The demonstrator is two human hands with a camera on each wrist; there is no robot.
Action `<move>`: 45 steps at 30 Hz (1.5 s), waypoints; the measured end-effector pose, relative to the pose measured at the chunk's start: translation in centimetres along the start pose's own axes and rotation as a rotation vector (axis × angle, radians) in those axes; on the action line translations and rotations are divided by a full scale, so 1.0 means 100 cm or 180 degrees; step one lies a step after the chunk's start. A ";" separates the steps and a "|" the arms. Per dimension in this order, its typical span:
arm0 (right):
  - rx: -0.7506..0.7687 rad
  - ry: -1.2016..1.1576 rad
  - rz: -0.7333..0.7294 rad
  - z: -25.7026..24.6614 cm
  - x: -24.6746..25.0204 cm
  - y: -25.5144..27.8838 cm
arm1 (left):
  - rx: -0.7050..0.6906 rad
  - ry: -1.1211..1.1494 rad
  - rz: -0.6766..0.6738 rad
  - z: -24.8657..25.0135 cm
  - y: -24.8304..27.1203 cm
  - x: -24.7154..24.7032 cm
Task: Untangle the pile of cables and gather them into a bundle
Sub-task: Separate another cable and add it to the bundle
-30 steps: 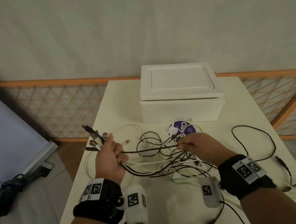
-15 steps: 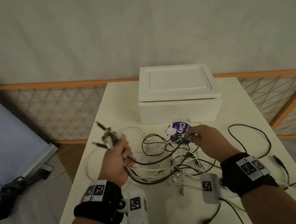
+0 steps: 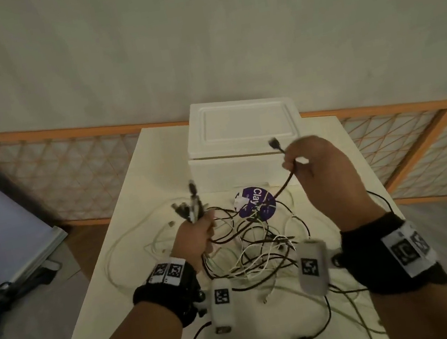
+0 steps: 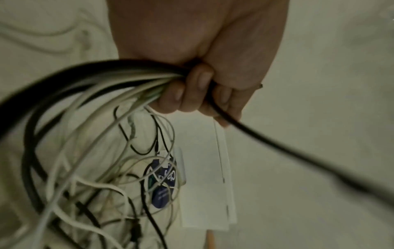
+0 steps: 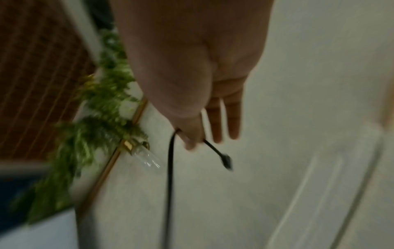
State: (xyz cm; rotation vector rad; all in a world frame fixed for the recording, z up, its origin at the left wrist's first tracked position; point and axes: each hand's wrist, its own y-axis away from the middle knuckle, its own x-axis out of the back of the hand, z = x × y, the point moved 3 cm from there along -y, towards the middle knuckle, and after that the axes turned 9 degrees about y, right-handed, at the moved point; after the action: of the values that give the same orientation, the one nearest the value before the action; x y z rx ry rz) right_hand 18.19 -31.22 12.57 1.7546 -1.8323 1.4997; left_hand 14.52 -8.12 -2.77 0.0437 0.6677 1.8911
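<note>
A tangle of black and white cables (image 3: 258,248) lies on the cream table (image 3: 139,200) between my wrists. My left hand (image 3: 197,232) grips a bunch of cable ends (image 3: 190,206), plugs sticking up above the fist; the left wrist view shows the fingers (image 4: 192,91) curled round several cables (image 4: 106,87). My right hand (image 3: 315,163) is raised in front of the white box and pinches one black cable (image 3: 286,183) near its plug (image 3: 273,142). In the right wrist view thumb and forefinger hold that black cable (image 5: 170,160), the other fingers (image 5: 226,121) straight.
A white foam box (image 3: 244,142) stands at the table's back. A round purple lid (image 3: 257,203) marked "Clay" lies under the cables. More cable loops trail at the right front edge (image 3: 355,303). A lattice rail (image 3: 71,178) runs behind the table.
My right hand has lifted from the pile by the purple lid, up and to the right, drawing one black cable end out with it. The left hand has risen slightly with its bunch.
</note>
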 end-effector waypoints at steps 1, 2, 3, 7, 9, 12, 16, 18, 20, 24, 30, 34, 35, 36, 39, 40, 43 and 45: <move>-0.0166 0.0965 -0.0628 0.019 -0.003 0.003 | 0.0059 0.0344 0.0024 0.000 0.001 0.005; -0.0441 0.1802 -0.1437 0.039 -0.006 0.010 | 0.0080 0.0610 0.0010 0.001 0.002 0.008; -0.0708 0.2326 -0.2204 0.056 -0.007 0.021 | 0.0051 0.0764 -0.0033 0.003 0.006 0.009; -0.0815 0.1381 -0.2827 0.040 -0.021 0.040 | -0.0183 0.0545 -0.0188 0.008 0.027 0.001; -0.0418 0.0462 -0.2569 -0.007 -0.047 0.045 | -0.0232 0.0395 -0.0283 0.006 0.040 -0.010; -0.0063 -0.0093 -0.2588 -0.050 -0.090 0.067 | -0.0430 0.0453 -0.0355 0.011 0.056 -0.019; 0.0145 -0.0082 -0.2079 -0.055 -0.101 0.088 | -0.0603 0.0712 -0.0384 0.019 0.064 -0.004; 0.0256 -0.0186 -0.2220 -0.059 -0.104 0.098 | -0.0600 0.0826 -0.0321 0.017 0.066 0.007; 0.0243 -0.0234 -0.2354 -0.066 -0.106 0.106 | -0.0518 0.0974 -0.0320 0.012 0.070 0.012; 0.0175 -0.0546 -0.2100 -0.074 -0.098 0.109 | -0.0447 0.1035 -0.0212 0.003 0.075 0.018; 0.0863 0.0022 -0.2353 -0.085 -0.104 0.123 | -0.0420 0.1075 -0.0111 -0.003 0.082 0.023; 0.1088 0.0433 -0.2471 -0.078 -0.107 0.134 | -0.0381 0.1351 -0.0051 -0.001 0.085 0.026; 0.1219 0.0591 -0.2538 -0.075 -0.106 0.136 | -0.0343 0.1442 -0.0013 -0.001 0.084 0.028; 0.1323 0.0750 -0.2622 -0.075 -0.105 0.137 | -0.0310 0.1504 0.0029 -0.003 0.084 0.030; 0.1573 0.0760 -0.2188 -0.076 -0.101 0.132 | -0.0286 0.1665 0.0150 -0.009 0.087 0.030; 0.1508 0.0644 -0.2080 -0.078 -0.100 0.131 | -0.0263 0.1750 0.0157 -0.012 0.089 0.028; 0.0788 0.0002 -0.2596 -0.074 -0.105 0.132 | -0.0112 0.1856 -0.0030 -0.017 0.097 0.016; 0.0522 -0.0031 -0.2876 -0.066 -0.112 0.134 | -0.0032 0.1800 -0.0031 -0.019 0.101 0.010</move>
State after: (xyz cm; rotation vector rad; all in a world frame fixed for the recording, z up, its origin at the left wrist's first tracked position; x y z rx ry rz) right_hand 7.03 -22.09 0.70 2.1991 -0.6961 1.2413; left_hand 4.90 -10.74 0.04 -0.5164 1.0313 1.9037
